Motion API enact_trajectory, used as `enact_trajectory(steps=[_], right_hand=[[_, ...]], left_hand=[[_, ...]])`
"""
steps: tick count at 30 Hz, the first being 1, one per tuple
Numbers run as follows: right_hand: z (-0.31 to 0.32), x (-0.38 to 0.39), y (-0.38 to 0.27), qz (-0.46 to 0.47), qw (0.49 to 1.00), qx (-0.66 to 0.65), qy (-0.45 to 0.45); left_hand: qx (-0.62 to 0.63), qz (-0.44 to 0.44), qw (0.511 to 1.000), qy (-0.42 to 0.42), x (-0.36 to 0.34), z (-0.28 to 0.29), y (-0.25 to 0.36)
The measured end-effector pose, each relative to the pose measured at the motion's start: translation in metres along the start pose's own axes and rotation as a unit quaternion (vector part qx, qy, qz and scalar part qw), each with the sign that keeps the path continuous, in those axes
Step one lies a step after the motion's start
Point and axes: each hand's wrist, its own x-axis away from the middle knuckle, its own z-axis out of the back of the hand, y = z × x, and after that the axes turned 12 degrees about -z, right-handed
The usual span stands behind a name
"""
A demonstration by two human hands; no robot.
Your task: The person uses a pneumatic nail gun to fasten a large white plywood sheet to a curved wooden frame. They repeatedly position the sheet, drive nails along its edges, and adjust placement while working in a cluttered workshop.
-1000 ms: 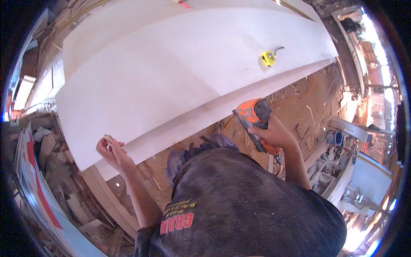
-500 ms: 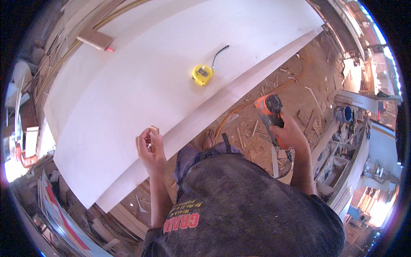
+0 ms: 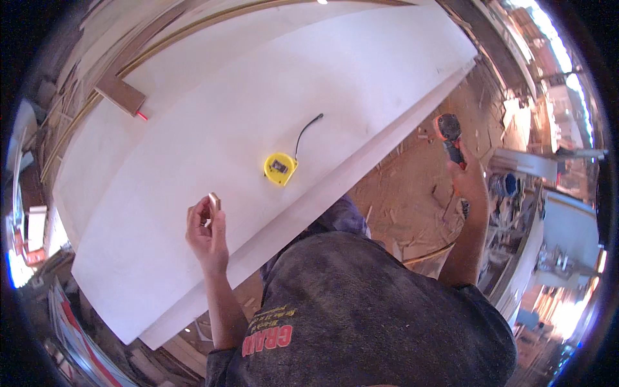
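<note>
My left hand point(image 3: 209, 237) is raised over the near left part of the white sheet point(image 3: 213, 142), its fingers closed round a small tan piece point(image 3: 215, 202). What the piece is cannot be made out. Out to the right, above the littered floor, my right hand point(image 3: 465, 173) grips an orange-and-black power tool point(image 3: 449, 132) by its handle. The tool's rounded black end faces up. A yellow tape measure point(image 3: 280, 169) with a black strap point(image 3: 305, 132) lies on the sheet, beyond and to the right of my left hand.
At the sheet's far left edge lies a brown wooden block point(image 3: 120, 95) with a red tip beside it. Wood scraps cover the floor point(image 3: 406, 206). A yellowish hose point(image 3: 429, 255) passes by my right forearm. Along the right, a bench point(image 3: 516, 251) holds a blue container point(image 3: 505, 185).
My right hand has carried the power tool farther out and to the right. My left hand has shifted left, still pinching the small piece. The view has turned, so the tape measure appears lower.
</note>
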Motion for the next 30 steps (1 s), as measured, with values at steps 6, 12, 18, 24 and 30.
enact_trajectory(steps=[6, 12, 18, 24, 30], right_hand=[[0.017, -0.184, -0.021, 0.159, 0.987, 0.009, 0.013], [-0.037, -0.345, -0.086, 0.339, 0.939, 0.06, -0.014], [-0.097, -0.429, -0.123, 0.349, 0.927, 0.135, -0.005], [-0.095, -0.453, -0.127, 0.455, 0.878, 0.138, 0.043], [-0.06, -0.445, -0.134, 0.491, 0.853, 0.176, 0.034]], left_hand=[[0.094, 0.09, 0.982, 0.134, -0.003, -0.058, 0.015], [0.261, 0.177, 0.891, 0.328, 0.032, -0.161, 0.063], [0.294, 0.283, 0.757, 0.51, 0.079, -0.285, 0.092], [0.417, 0.332, 0.663, 0.525, 0.099, -0.359, 0.093], [0.403, 0.358, 0.684, 0.492, 0.071, -0.388, 0.08]])
